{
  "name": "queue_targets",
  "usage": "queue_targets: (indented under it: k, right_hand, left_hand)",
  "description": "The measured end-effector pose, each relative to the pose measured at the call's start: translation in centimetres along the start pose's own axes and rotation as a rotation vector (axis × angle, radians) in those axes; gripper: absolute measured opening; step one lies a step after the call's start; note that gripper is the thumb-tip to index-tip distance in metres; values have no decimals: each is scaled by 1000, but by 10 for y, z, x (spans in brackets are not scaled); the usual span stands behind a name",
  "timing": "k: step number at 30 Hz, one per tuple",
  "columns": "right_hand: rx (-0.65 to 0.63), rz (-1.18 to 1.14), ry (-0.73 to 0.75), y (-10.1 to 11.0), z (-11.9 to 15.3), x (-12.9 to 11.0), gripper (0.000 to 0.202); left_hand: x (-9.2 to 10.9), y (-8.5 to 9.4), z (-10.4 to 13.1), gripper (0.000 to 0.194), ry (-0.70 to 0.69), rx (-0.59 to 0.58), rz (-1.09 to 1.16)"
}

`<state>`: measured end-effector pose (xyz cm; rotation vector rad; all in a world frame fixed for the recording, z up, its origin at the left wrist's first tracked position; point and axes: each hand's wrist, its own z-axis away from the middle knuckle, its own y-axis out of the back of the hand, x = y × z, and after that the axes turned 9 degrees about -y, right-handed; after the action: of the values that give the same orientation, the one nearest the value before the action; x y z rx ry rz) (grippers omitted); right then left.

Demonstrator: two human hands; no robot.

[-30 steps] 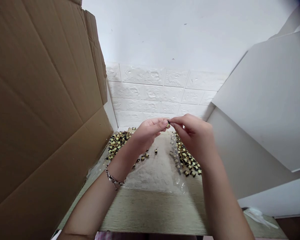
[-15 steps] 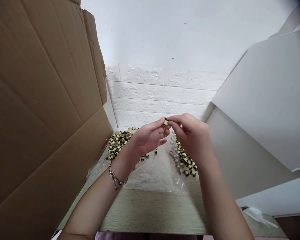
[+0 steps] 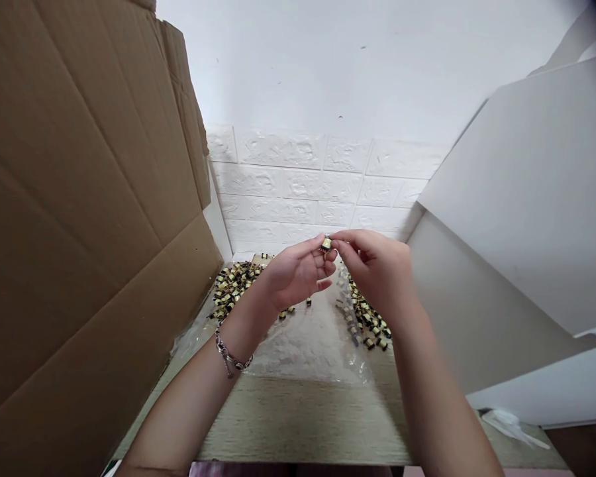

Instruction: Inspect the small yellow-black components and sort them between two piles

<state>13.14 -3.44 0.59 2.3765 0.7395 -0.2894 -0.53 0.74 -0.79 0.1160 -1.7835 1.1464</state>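
A small transformer, a yellow-taped coil with black ends and thin pins, is pinched between both hands above the table. My left hand has it at the thumb and fingertips, palm turned up. Thumb and forefinger of my right hand grip its right side. Many similar transformers with copper-coloured leads lie in a left pile, partly behind my left forearm. Another pile lies to the right, below my right hand, partly under clear plastic. A single transformer lies between the piles.
A clear plastic bag lies flat on the wood-grain table. Tall cardboard stands at left, white panels at right. A white brick-patterned wall closes the back. A crumpled white scrap lies at front right.
The transformer has been turned between the fingertips, so more of its yellow face shows. Both hands have otherwise hardly moved; the view has shifted slightly.
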Motion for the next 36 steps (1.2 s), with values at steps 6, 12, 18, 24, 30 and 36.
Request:
queue_targets:
  k: [6,12,18,24,30,36]
  right_hand:
    - [-56,8,-83,1,0,0,15]
    - [-83,32,-125,1,0,-1,15]
    - [-92,48,-94,5,-1,0,15]
    - [-93,49,-18,8,-3,2,13]
    - [-74,72,10,6,-2,3,13]
    - [-60,83,17,8,-1,3,13]
  left_hand:
    - [-1,-2,-1,24,19,30,1]
    - [-2,-2,-2,28,24,36,-36]
    - [-3,-1,-3,25,-33,43,-118]
    - [-3,0,-3,17,-128,89,-179]
    - [-3,0,-2,20,-137,67,-216]
    - [-2,1,-1,20,-180,52,-261]
